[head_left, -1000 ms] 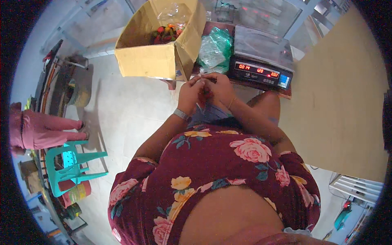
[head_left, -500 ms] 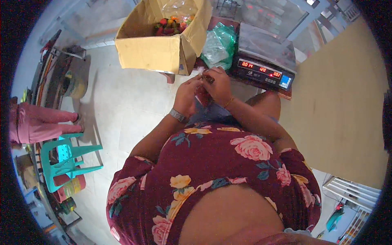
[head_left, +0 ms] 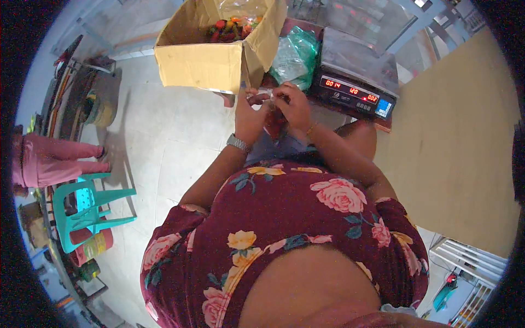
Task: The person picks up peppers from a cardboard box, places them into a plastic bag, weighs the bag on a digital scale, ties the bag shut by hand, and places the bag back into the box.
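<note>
Between my hands hangs a small clear plastic bag (head_left: 274,124) with something dark red inside, its kind too blurred to name. My left hand (head_left: 251,116), with a watch at the wrist, grips the bag's top from the left. On the right, my right hand (head_left: 293,106) pinches the neck of the same bag, fingers closed. Just beyond the hands stands an open cardboard box (head_left: 199,65) with red, orange and green chili-like produce (head_left: 231,29) in it. Beside the box lies a heap of green and clear plastic bags (head_left: 295,57).
A digital scale (head_left: 353,90) with lit red figures sits to the right of the bags. A large tan board (head_left: 454,142) rises on the right. At left are a teal plastic chair (head_left: 68,218), a person's pink trousers (head_left: 60,158) and a shelf rack (head_left: 57,112).
My left hand has turned more upright and its fingers have spread slightly from the right hand at the bag's neck. The bag stays between both hands.
</note>
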Motion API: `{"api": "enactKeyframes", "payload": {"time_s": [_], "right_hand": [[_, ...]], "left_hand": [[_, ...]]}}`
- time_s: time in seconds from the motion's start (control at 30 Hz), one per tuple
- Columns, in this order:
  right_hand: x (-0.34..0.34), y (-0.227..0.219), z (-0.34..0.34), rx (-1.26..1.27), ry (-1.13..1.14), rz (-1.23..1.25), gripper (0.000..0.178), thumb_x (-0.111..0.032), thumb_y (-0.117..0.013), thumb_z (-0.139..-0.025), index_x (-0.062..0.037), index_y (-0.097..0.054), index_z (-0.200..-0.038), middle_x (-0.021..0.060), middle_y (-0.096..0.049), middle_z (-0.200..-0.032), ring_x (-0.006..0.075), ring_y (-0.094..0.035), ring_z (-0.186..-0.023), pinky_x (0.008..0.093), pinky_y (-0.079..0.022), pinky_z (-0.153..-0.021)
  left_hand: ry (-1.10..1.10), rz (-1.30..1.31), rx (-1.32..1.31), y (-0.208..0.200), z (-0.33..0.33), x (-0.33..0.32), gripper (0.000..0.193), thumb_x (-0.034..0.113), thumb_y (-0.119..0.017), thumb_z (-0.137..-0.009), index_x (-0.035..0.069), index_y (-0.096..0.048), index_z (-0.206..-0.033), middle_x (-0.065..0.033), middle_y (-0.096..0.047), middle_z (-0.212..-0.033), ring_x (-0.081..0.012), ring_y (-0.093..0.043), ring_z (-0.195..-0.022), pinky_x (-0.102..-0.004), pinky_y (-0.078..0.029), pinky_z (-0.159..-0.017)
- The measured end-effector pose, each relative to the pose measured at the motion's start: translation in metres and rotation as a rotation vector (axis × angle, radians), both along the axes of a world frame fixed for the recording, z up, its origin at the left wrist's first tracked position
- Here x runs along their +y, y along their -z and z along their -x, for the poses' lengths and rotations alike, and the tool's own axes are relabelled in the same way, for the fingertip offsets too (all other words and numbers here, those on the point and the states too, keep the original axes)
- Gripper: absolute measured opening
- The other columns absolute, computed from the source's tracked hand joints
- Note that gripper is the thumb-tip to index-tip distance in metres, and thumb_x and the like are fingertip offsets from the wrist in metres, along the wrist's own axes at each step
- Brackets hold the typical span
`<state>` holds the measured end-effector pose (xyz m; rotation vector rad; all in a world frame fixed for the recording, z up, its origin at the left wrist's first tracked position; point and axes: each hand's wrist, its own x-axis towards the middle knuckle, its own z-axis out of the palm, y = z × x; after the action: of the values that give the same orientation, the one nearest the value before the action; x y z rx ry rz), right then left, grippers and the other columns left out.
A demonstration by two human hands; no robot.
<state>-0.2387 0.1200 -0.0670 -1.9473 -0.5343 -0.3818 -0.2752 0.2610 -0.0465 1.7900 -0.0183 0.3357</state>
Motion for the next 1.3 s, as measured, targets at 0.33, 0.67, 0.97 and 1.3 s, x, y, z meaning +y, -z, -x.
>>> {"api": "enactKeyframes", "payload": {"time_s": [0.33,0.67,0.97,1.3], "right_hand": [[-0.007,-0.018,-0.002,0.071,-0.140,0.097,0.010,-0.006,-0.058,-0.072,-0.0003,-0.058,-0.080,0.0120,-0.055,-0.079,0.0263,-0.053,-0.079,0.0330,-0.041,-0.073],[-0.003,-0.020,0.004,0.030,-0.013,0.114,0.014,-0.007,-0.058,-0.072,0.0005,-0.059,-0.084,0.0120,-0.058,-0.081,0.0237,-0.057,-0.076,0.0311,-0.045,-0.067],[-0.006,0.002,-0.004,0.480,0.005,-0.176,0.014,-0.011,-0.057,-0.078,-0.0005,-0.059,-0.087,0.0092,-0.060,-0.078,0.0139,-0.058,-0.070,0.0256,-0.046,-0.061],[-0.016,-0.029,0.001,-0.401,-0.052,0.358,0.016,-0.013,-0.063,-0.070,-0.0024,-0.058,-0.082,0.0120,-0.056,-0.082,0.0311,-0.052,-0.082,0.0382,-0.042,-0.074]], "left_hand": [[-0.015,-0.029,0.036,-0.003,-0.012,0.002,0.044,0.006,-0.068,-0.067,0.005,-0.037,-0.098,-0.0073,-0.063,-0.076,-0.0150,-0.061,-0.070,-0.0274,-0.046,-0.064],[-0.092,-0.155,0.031,-0.010,-0.016,-0.008,0.036,0.011,-0.067,-0.065,0.005,-0.036,-0.083,-0.0076,-0.054,-0.071,-0.0157,-0.054,-0.067,-0.0286,-0.045,-0.062],[-0.015,-0.089,-0.084,0.006,-0.018,-0.013,0.036,0.012,-0.067,-0.068,0.005,-0.034,-0.081,-0.0088,-0.053,-0.072,-0.0164,-0.054,-0.068,-0.0296,-0.044,-0.061],[0.183,-0.408,-0.191,-0.003,-0.029,0.006,0.031,0.008,-0.067,-0.070,0.004,-0.040,-0.085,-0.0102,-0.054,-0.078,-0.0201,-0.059,-0.071,-0.0314,-0.049,-0.063]]}}
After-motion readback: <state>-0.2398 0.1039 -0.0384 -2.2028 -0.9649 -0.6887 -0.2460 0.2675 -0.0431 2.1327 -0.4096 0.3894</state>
